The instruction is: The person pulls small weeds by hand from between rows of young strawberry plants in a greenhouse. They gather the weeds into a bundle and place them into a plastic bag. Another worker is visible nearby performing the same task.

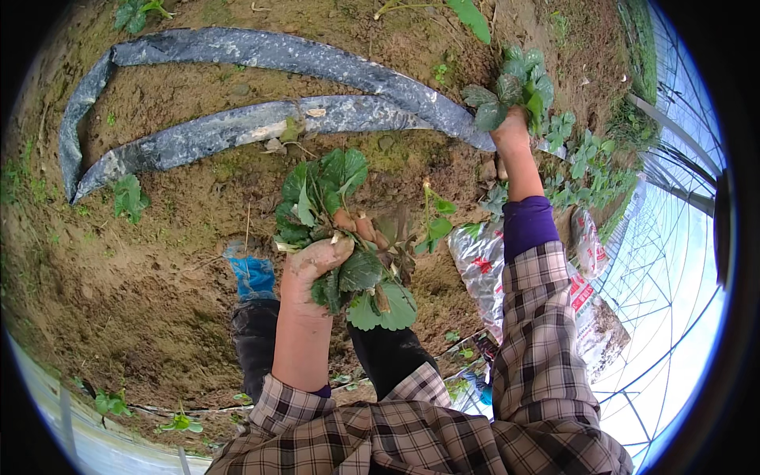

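My left hand (320, 258) is closed around a thick bunch of strawberry leaves (332, 172) with green and dried brown stalks, held above the soil in front of my legs. Broad leaves (389, 306) hang below its fingers. Out to the far right, my right hand (512, 127) grips a leafy strawberry plant (502, 95) low on its stems; the foliage covers most of the fingers. Whether that plant is rooted cannot be seen. Close by that hand runs a flattened dark plastic strip (439, 110), looped across the ground to the left.
Silver plastic bags (478, 267) with red print lie right of my legs. A row of strawberry plants (585, 157) stretches away at the right. Loose leaves (129, 199) dot the brown soil (178, 314). My foot wears a blue covering (252, 270). Greenhouse framing (677, 130) rises at right.
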Demonstrator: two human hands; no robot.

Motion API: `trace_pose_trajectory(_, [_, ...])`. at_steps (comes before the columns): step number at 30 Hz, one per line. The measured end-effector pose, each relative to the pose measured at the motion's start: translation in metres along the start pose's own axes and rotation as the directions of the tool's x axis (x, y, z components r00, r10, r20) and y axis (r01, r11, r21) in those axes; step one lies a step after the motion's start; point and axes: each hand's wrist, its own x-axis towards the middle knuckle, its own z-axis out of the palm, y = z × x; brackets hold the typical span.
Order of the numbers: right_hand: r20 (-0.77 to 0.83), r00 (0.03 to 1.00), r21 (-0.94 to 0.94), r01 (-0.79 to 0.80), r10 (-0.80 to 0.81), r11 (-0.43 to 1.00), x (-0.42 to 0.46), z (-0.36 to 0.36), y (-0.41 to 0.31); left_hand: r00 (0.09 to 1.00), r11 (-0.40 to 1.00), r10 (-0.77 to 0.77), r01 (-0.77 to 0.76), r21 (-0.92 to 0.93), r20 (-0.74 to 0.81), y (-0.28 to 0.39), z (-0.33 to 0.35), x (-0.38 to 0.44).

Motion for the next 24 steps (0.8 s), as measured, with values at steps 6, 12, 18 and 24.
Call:
trace_pose_trajectory(6, [0.008,0.957,-0.121,0.290,-0.291,0.949,0.016,0.010,0.000,0.999,0.999,0.025,-0.023,-0.043,0.041,-0.001,-0.001,-0.001])
trace_pose_trajectory(12, [-0.289,0.942,0.386,0.278,-0.171,0.880,0.039,0.093,0.057,0.998,0.994,-0.052,0.049,-0.096,-0.031,-0.003,-0.004,0.000])
trace_pose_trajectory(18, [-0.360,0.927,0.516,0.294,-0.108,0.804,-0.005,0.046,0.051,1.000,1.000,-0.007,0.006,0.027,0.017,0.002,0.001,-0.001])
trace_pose_trajectory(24, [-0.118,0.953,-0.164,0.257,-0.278,0.952,0.028,0.060,0.066,0.998,0.996,-0.041,0.037,0.086,0.052,0.003,-0.013,0.001])
